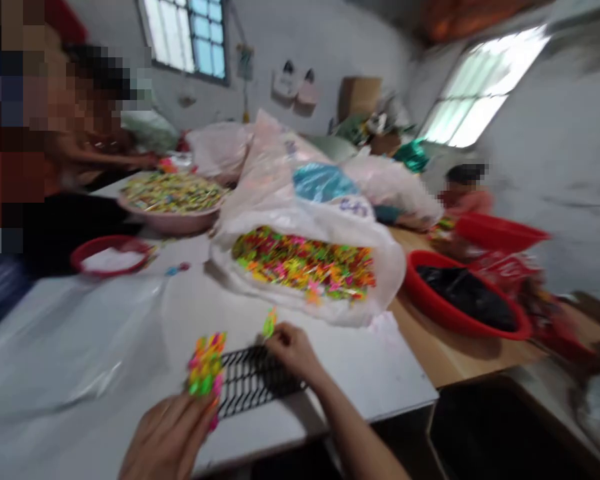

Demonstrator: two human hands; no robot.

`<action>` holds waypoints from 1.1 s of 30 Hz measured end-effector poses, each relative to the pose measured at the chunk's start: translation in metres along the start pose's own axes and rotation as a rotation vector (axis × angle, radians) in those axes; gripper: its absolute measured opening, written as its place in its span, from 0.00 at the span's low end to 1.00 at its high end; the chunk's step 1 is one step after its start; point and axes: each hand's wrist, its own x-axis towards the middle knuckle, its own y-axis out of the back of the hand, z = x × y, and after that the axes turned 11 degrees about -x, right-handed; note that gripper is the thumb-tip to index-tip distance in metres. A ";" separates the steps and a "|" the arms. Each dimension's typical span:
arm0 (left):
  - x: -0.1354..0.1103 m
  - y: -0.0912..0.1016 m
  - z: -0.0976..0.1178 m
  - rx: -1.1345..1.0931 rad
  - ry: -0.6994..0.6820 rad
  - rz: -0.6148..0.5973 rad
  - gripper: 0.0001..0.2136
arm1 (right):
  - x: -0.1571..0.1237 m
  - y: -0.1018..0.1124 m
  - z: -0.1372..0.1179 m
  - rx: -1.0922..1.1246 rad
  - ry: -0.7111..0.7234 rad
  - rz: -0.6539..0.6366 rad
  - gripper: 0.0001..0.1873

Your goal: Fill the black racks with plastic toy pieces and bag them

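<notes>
A black slatted rack (250,380) lies on the white tabletop in front of me. Bright plastic pieces (206,363) in green, orange, yellow and pink fill its left end. My left hand (170,430) rests against that end, fingers stretched out and touching the lowest pieces; its thumb is hard to see. Above the rack's far edge, my right hand (294,350) pinches a small green and orange plastic piece (269,324) between thumb and fingertips. Just beyond, a white sack (385,267) lies with its mouth open, showing many similar colourful pieces (305,267). Blur hides their exact shape.
A pink basin (175,221) of small pieces and a red tray (111,265) stand at left, near a person. Clear plastic sheeting (80,347) covers the table's left side. At right are a red basin (520,323) with a black bag and another person.
</notes>
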 end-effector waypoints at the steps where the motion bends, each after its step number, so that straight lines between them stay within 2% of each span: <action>1: -0.007 0.008 -0.001 0.014 0.031 -0.046 0.11 | 0.001 -0.005 0.005 0.001 -0.008 0.005 0.06; 3: -0.005 0.019 -0.001 0.002 0.117 -0.042 0.11 | 0.001 -0.009 0.008 -0.025 0.017 0.000 0.08; 6: 0.028 0.021 0.000 -0.121 0.354 0.167 0.15 | -0.007 -0.006 -0.005 -0.124 0.130 -0.014 0.11; 7: 0.043 0.018 0.001 -0.205 0.441 0.198 0.16 | -0.012 -0.005 -0.011 -0.164 0.184 -0.020 0.11; 8: 0.057 0.015 0.003 -0.312 0.529 0.186 0.19 | -0.016 -0.003 -0.019 -0.204 0.239 -0.028 0.10; 10: 0.082 0.005 0.007 -0.590 0.697 0.073 0.23 | -0.025 -0.001 -0.031 -0.279 0.330 -0.052 0.09; 13: 0.099 -0.009 0.012 -0.887 0.838 -0.050 0.23 | -0.035 0.002 -0.038 -0.331 0.372 -0.068 0.08; 16: 0.095 -0.011 0.014 -0.951 0.876 -0.004 0.26 | -0.036 0.004 -0.032 -0.316 0.330 -0.065 0.06; 19: 0.082 -0.004 0.011 -0.943 0.922 0.005 0.31 | -0.032 0.000 -0.024 -0.293 0.244 -0.071 0.06; 22: 0.071 0.002 0.012 -0.903 0.940 -0.021 0.28 | -0.027 -0.008 -0.024 -0.263 0.185 -0.074 0.07; 27: 0.065 -0.004 0.022 -0.576 0.857 0.113 0.24 | -0.026 -0.018 -0.037 -0.240 0.163 -0.023 0.05; 29: 0.063 -0.005 0.024 -0.490 0.802 0.131 0.24 | -0.027 -0.018 -0.039 -0.233 0.158 -0.006 0.06; 33: 0.061 0.011 0.009 -0.342 0.722 0.155 0.24 | -0.023 -0.023 -0.026 -0.227 0.125 -0.015 0.06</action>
